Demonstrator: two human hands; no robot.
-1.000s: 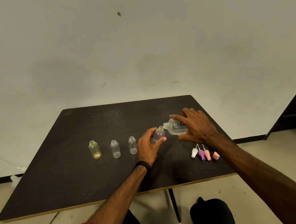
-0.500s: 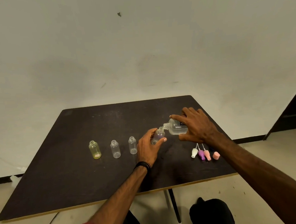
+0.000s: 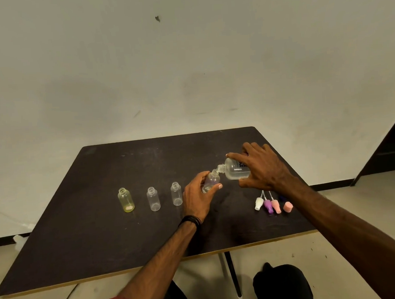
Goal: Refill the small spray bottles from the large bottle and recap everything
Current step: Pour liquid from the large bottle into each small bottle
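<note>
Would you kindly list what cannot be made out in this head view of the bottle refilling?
- Liquid stream: too fine to see between the large clear plastic bottle and the small clear bottle.
- Large bottle's black label: mostly covered by the right hand.
- Small bottle's fill level: hidden by the left hand.
- Dark blue item behind the pink spray caps: too small to identify.

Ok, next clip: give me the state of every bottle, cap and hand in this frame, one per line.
Large bottle: uncapped, tipped, neck at the held bottle's mouth.
Held small bottle: uncapped, tilted.
Yellowish bottle: upright, uncapped.
Middle clear bottle: upright, uncapped.
Right clear bottle: upright, uncapped.
Spray caps: off, lying on the table.
Left hand: grips the small bottle.
Right hand: grips the large bottle.
</note>
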